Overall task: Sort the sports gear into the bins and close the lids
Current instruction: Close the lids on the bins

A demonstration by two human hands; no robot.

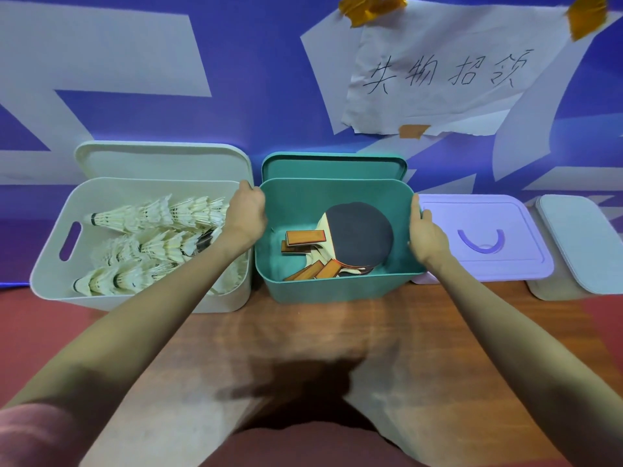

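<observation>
Teal bin (332,288) clasped by left hand (245,210) and right hand (423,234), grip on its sides (paddles (357,235) loose): tilting risks spill.

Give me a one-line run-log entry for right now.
left hand + right hand: gripping teal bin sides | paddles inside | teal lid off, behind | white bin open | purple bin lidded

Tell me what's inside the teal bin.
The teal bin holds table tennis paddles: a dark rubber face on top, several wooden handles poking out below. The top paddle covers the others' blades, so their exact count and the bin floor beneath stay hidden.
</observation>
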